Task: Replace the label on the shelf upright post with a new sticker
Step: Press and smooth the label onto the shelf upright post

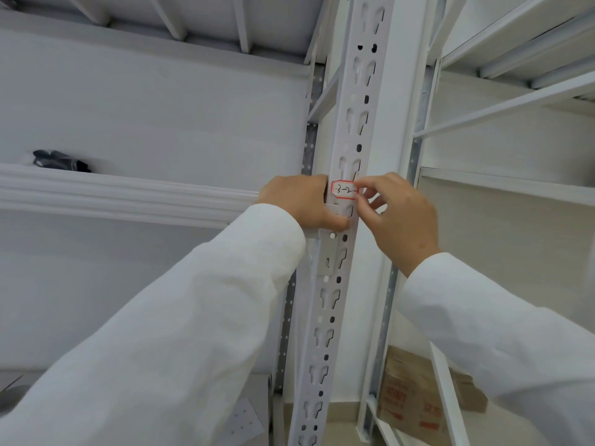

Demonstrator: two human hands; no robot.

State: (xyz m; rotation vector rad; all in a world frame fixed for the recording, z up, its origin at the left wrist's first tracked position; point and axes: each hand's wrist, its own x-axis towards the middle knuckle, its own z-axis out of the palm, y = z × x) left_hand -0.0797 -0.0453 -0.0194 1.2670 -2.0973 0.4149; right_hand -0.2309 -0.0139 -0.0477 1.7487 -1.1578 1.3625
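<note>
A white perforated upright post [355,117] runs up the middle of the head view. On it, at hand height, sits a white label with a red border [344,189] and handwritten marks reading roughly "3-2". My left hand [302,202] grips the post's left edge beside the label, thumb lying across the post just below it. My right hand [397,214] is at the label's right edge, with thumb and forefinger pinching that edge. The label's right end is hidden behind my fingertips.
White shelf beams [128,194] stretch to the left, with a dark bundle [61,160] on the left shelf. More white shelving [515,185] stands at the right. A cardboard box with red print [415,400] sits on the floor at the lower right.
</note>
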